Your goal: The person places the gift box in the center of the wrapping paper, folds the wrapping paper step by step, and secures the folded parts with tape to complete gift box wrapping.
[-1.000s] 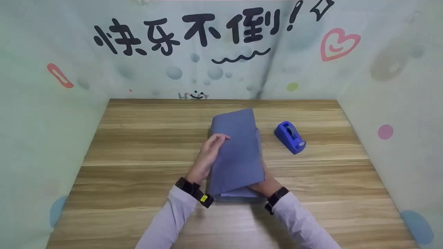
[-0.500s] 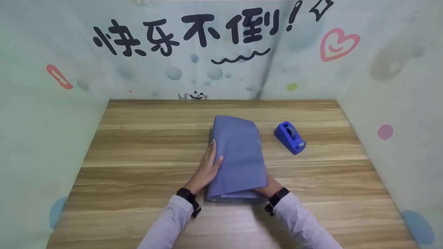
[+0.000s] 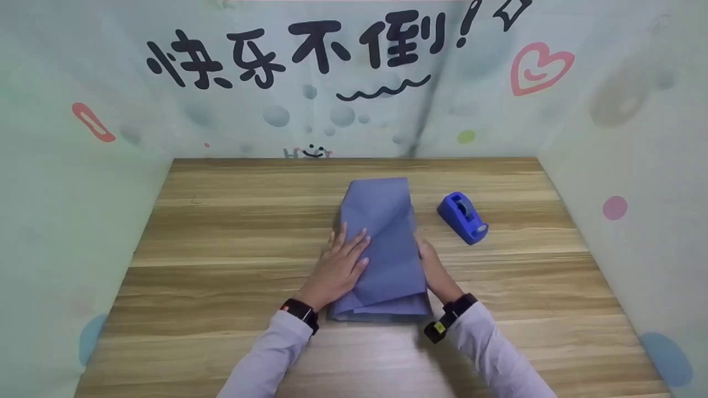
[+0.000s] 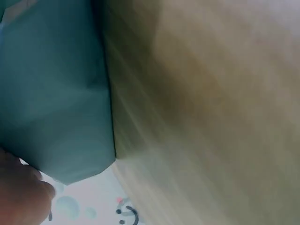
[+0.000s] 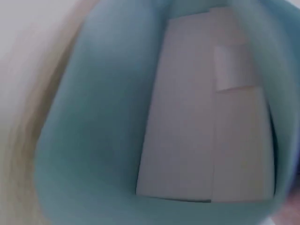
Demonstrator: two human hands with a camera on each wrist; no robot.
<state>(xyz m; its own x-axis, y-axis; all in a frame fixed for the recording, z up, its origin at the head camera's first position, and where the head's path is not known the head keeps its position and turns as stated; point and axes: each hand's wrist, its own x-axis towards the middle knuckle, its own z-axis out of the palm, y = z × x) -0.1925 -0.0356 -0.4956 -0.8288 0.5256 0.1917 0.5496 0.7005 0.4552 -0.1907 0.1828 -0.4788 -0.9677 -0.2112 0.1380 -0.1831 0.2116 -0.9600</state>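
A blue-grey sheet of wrapping paper (image 3: 392,260) is folded over something on the table, its long sides running away from me. Inside the paper, in the right wrist view, lies a white box (image 5: 183,122) with a small strip across its seam. My left hand (image 3: 334,271) rests on the left part of the paper, fingers spread and straight. Against the right edge of the paper lies my right hand (image 3: 437,271); part of its fingers is hidden. The left wrist view shows the paper's end and a blurred bit of hand (image 4: 23,197).
A blue tape dispenser (image 3: 463,218) stands to the right of the paper. The wood-grain table (image 3: 221,265) is enclosed by a printed backdrop (image 3: 343,132) at the back and both sides.
My left hand has moved from the paper's left edge onto its top. My right hand has come out from under the flap to the right edge. The top flap lies lower and creased.
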